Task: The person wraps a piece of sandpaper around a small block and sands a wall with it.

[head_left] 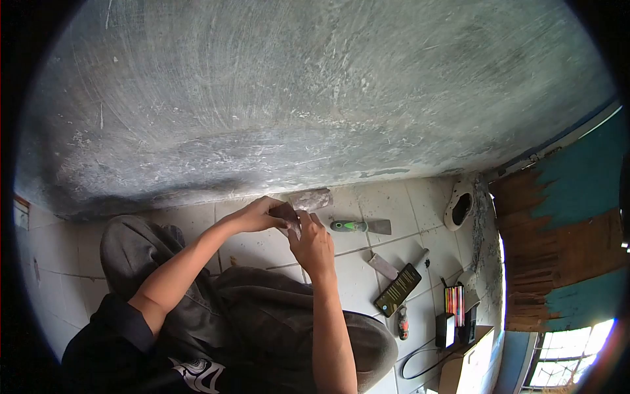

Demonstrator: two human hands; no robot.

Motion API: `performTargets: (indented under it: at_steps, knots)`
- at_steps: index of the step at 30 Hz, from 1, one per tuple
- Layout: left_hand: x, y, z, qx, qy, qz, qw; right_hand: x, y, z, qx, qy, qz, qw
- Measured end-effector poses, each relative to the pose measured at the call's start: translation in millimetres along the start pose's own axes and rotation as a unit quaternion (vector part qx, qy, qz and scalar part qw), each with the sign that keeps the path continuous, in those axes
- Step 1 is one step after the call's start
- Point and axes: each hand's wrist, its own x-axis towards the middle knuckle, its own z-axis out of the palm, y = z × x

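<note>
While both hands meet above the tiled floor (380, 197) near its edge along the grey wall (315, 98), a brown sheet (283, 211) is held between them, in front of the seated person's bent legs. The left hand (252, 217) pinches the sheet's left side between thumb and fingers; the right hand (315, 246) is closed on its right side, its back turned upward, so the sheet is partly covered and I cannot tell whether it is folded. Just beyond the hands, close to the floor's wall edge, lies a dusty slab (310, 199), brown with whitish smears.

To the right of the right hand, a scraper (348, 226) lies flat, its green and black handle toward the hand and its blade toward the floor's right edge. Nearer the person, a pale strip (382, 266) lies close beside a phone (398, 289) with lines of text on its lit screen; whether those two touch is unclear. A tool with a red and grey handle (402, 325) lies near the phone's lower end. Farther toward the right edge are a striped pack (453, 302), a black-and-white box (446, 329), a looping cable (405, 364) and an open carton (466, 368). Near the floor's far right corner sits a white shoe (453, 213), and past that edge rises a worn teal and brown panel (558, 262).
</note>
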Motion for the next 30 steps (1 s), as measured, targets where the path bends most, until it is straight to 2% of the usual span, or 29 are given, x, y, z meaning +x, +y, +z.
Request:
performTargets:
  at_steps: [2, 4, 30]
  knots:
    - [1, -3, 1, 0.0, -0.001, -0.003, 1.0, 1, 1, 0, -0.009, -0.004, 0.003, 1.0]
    - [2, -7, 2, -0.067, -0.016, 0.005, 0.998, 1, 1, -1, -0.017, -0.008, 0.007, 1.0]
    - [3, -6, 5, -0.057, 0.01, 0.012, 0.998, 2, 2, 5, 0.009, 0.06, -0.039, 0.997]
